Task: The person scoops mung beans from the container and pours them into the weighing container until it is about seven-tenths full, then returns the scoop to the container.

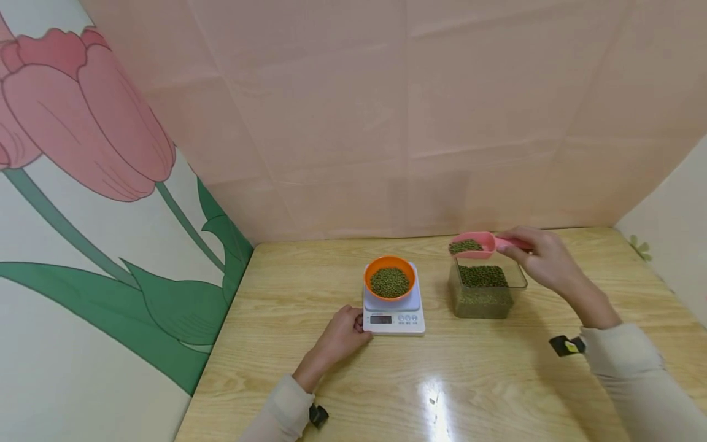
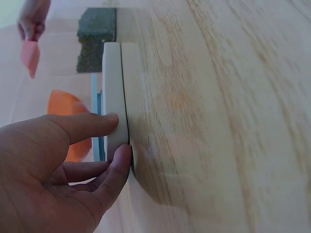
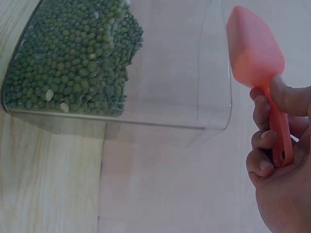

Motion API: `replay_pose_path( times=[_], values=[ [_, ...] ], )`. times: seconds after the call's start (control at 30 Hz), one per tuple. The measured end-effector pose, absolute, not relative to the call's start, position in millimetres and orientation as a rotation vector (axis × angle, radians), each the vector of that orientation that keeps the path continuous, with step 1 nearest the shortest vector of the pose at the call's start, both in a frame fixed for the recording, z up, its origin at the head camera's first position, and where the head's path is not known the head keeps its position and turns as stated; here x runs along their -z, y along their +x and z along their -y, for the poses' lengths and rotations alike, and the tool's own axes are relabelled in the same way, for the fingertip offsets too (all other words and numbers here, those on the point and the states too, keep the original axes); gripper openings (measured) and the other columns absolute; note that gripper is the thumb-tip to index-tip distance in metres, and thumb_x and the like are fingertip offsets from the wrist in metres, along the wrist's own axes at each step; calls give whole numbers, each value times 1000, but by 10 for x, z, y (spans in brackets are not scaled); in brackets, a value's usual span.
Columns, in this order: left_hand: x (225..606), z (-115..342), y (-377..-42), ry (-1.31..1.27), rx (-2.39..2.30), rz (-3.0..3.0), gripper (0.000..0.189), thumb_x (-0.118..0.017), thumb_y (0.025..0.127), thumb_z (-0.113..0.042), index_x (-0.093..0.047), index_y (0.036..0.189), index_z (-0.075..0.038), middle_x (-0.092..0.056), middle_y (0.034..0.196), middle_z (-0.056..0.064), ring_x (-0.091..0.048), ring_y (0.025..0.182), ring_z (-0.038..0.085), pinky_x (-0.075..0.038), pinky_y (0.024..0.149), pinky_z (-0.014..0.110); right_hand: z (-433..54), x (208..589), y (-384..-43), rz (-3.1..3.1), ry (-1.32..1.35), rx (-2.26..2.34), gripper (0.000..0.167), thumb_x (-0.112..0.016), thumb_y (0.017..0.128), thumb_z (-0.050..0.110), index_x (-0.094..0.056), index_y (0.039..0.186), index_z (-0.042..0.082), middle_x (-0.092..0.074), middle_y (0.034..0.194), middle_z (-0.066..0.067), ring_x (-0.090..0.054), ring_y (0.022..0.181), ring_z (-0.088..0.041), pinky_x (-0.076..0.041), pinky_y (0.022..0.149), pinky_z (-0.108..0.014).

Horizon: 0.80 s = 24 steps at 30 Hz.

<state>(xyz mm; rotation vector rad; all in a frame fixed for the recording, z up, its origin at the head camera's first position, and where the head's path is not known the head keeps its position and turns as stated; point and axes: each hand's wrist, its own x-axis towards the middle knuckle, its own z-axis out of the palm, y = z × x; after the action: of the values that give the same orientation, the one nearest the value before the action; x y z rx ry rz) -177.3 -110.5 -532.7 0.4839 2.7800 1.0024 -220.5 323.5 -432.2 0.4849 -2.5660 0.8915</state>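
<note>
My right hand grips the handle of a pink scoop, its fingers curled round it. Green mung beans lie in the scoop, which is held above the rim of a clear plastic container. More mung beans fill the lower part of that container. At the near left corner of a white kitchen scale, my left hand holds the edge between thumb and fingers. An orange bowl with mung beans in it sits on the scale's platform.
The scale and the container stand side by side on a wood-grain table, a short gap between them. A pink-beige covering rises behind the table's back edge. At the left is a wall with a tulip picture.
</note>
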Motion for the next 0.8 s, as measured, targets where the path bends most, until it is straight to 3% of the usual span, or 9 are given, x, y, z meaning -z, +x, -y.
replay_pose_path(
  times=[0.2, 0.43, 0.8],
  values=[
    [5327, 1114, -1772, 491, -1019, -2774, 25, -83, 90, -13, -73, 111, -4, -58, 91, 3, -49, 81, 8, -45, 67, 19, -3181, 4271, -2208, 2566, 490, -910, 21, -72, 102, 20, -79, 120, 9, -79, 109, -14, -56, 85, 10, -44, 74, -21],
    [5309, 1114, -1764, 498, -1027, -2768, 25, -83, 90, -12, -73, 111, -3, -58, 90, 3, -49, 81, 8, -45, 67, 19, -3080, 4205, -2220, 2555, 511, -954, 18, -73, 101, 17, -79, 117, 9, -79, 110, -13, -59, 81, 0, -45, 70, -22],
    [5289, 1110, -1757, 502, -1024, -2764, 26, -83, 91, -12, -73, 113, -3, -59, 91, 3, -50, 83, 9, -45, 67, 19, -2909, 4127, -2259, 2584, 535, -965, 22, -71, 104, 20, -78, 121, 11, -79, 112, -10, -60, 84, -5, -46, 72, -26]
  ],
)
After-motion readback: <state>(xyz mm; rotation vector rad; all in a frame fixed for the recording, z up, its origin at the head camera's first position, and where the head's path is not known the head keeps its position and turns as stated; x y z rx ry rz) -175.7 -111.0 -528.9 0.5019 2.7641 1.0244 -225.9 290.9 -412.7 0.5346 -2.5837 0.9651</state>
